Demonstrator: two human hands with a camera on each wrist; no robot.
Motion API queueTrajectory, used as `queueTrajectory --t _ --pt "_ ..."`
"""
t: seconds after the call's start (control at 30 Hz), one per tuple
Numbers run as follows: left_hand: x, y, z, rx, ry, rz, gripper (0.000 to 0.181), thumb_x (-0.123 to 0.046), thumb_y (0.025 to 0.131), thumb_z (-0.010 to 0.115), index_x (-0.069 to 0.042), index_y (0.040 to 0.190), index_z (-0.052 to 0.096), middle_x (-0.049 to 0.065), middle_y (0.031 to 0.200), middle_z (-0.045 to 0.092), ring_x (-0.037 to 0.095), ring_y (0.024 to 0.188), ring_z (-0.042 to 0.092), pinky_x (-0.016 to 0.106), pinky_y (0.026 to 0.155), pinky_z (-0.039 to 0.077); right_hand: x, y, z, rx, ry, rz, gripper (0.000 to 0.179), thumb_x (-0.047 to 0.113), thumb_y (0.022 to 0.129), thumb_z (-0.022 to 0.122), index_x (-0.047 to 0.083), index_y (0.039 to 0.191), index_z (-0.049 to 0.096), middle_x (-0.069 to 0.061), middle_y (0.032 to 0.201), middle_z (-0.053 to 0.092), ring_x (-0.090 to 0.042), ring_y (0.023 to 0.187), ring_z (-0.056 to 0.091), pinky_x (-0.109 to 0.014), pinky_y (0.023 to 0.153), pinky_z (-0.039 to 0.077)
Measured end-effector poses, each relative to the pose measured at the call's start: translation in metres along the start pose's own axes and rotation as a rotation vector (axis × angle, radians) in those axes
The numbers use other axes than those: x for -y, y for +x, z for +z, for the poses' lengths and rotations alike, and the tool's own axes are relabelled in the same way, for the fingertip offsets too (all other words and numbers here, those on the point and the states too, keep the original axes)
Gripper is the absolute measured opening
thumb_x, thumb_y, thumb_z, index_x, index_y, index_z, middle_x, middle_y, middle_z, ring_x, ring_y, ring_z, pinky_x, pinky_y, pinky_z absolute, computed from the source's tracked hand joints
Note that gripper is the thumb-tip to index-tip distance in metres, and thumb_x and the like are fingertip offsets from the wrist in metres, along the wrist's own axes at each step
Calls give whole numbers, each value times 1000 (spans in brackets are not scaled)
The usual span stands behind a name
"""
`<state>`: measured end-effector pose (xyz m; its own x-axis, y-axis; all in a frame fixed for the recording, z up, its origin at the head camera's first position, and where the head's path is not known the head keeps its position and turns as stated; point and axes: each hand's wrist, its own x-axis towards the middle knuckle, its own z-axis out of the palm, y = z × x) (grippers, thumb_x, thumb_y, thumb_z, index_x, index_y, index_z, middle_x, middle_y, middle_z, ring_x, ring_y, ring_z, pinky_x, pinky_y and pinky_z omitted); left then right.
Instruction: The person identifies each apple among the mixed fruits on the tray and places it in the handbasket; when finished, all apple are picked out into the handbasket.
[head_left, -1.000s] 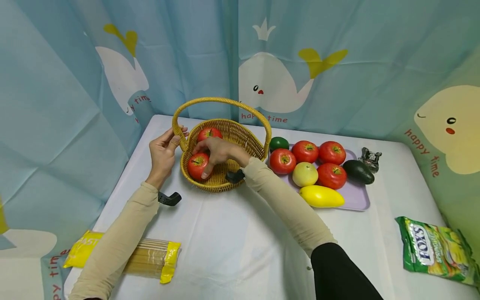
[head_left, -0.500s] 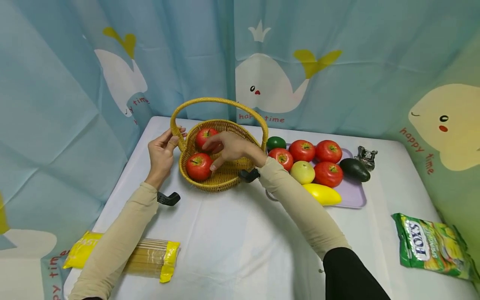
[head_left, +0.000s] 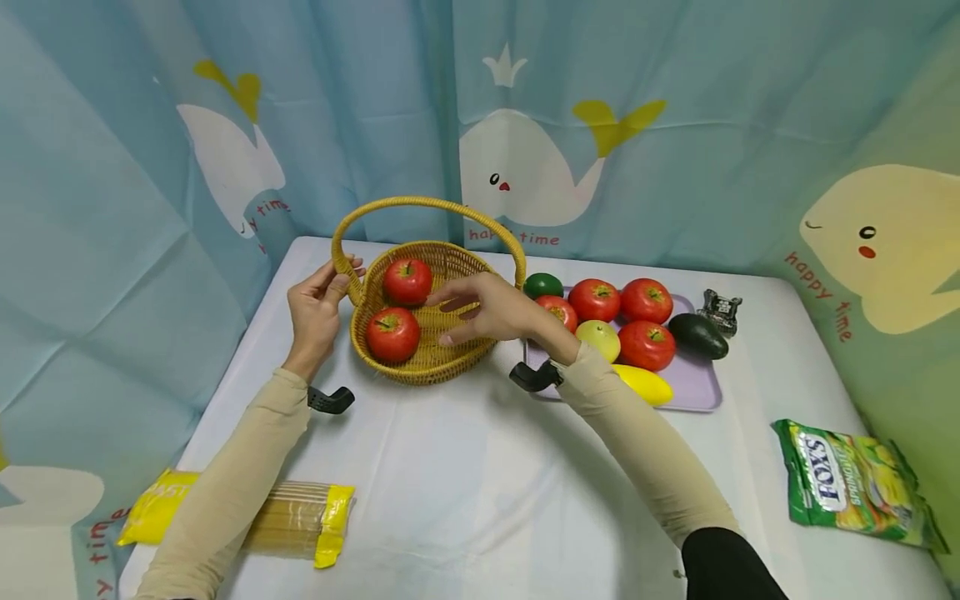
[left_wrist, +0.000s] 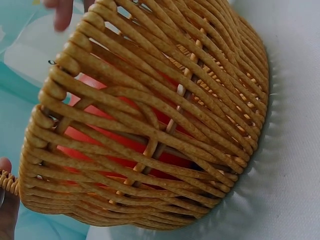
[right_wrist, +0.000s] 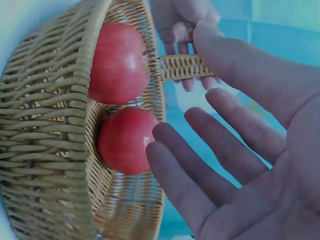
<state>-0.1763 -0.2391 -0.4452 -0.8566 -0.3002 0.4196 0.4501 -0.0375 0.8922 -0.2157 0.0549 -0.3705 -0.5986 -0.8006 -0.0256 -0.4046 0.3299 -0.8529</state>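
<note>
In the head view a yellow wicker basket (head_left: 442, 367) stands at the back of the table. Two red apples lie in its left part, a back apple (head_left: 407, 282) and a front apple (head_left: 393, 335). My left hand (head_left: 315, 312) pinches the left foot of the basket's arched handle (head_left: 427, 202); the right wrist view shows its fingers around that strip. Over the basket's right side hovers my right hand (head_left: 498, 308), fingers spread and holding nothing. Through the weave, the left wrist view shows red fruit (left_wrist: 120, 145).
Right of the basket, a lilac tray (head_left: 697, 396) bears several red apples, a pale green fruit (head_left: 598, 339), a yellow mango (head_left: 647, 385) and an avocado (head_left: 697, 335). A candy bag (head_left: 855, 483) lies far right. A pasta pack (head_left: 292, 521) lies under the left forearm.
My right hand has let go of the front apple and moved right, up off it. The left hand has kept its grip on the handle. The view has shifted slightly.
</note>
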Motion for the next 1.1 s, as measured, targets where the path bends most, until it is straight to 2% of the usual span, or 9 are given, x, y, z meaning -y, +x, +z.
queueTrajectory --t 0.13,0.27,0.4,0.5,0.63,0.77,1.0,1.1 --pt "1 0 -1 -4 2 0 31 -2 104 64 12 131 69 9 117 80 22 105 78 25 95 63 1 -18 -2 -43 63 16 51 17 84 93 11 131 74 -4 133 73 -29 131 67 -49 110 57" --pt "1 0 -1 0 1 1 31 -3 104 64 12 130 69 9 118 80 20 105 79 26 96 63 -3 -35 -6 -67 115 25 52 13 83 93 10 131 74 -6 135 72 -28 131 67 -46 110 57" --pt "0 0 -1 -1 -9 -1 32 -3 104 64 14 130 68 9 117 80 19 104 79 27 95 63 -9 -53 -14 -90 139 32 52 10 84 92 9 132 74 -6 138 72 -26 129 69 -48 109 58" --pt "-1 -1 -1 -3 -14 -2 32 -3 104 64 15 130 67 6 117 80 18 104 79 27 95 63 -15 -68 -21 -108 148 38 49 8 86 90 8 132 73 -6 137 72 -24 126 71 -54 109 56" --pt "-1 -2 -1 -10 -14 -6 32 -4 104 64 14 130 68 6 117 80 19 104 79 25 95 63 -24 -86 -30 -128 167 44 49 6 88 87 3 133 71 -14 136 72 -31 126 70 -57 109 55" --pt "-1 -3 -1 -10 -9 -3 31 -3 104 65 12 131 69 8 117 80 22 104 79 25 95 63 -31 -102 -38 -167 122 54 51 9 87 89 2 134 71 -17 135 72 -35 124 71 -49 107 58" --pt "-2 -2 1 4 -20 0 34 -2 105 63 19 132 64 9 116 80 18 104 79 26 96 63 -38 -130 -55 -273 -7 105 53 15 85 92 4 133 72 -17 132 73 -39 121 70 -54 107 57" --pt "-2 -2 1 4 -25 -10 35 -3 105 63 18 132 64 13 118 79 18 104 79 27 96 63 -41 -143 -62 -320 -59 135 54 13 84 92 6 134 72 -14 133 73 -38 122 70 -48 105 59"
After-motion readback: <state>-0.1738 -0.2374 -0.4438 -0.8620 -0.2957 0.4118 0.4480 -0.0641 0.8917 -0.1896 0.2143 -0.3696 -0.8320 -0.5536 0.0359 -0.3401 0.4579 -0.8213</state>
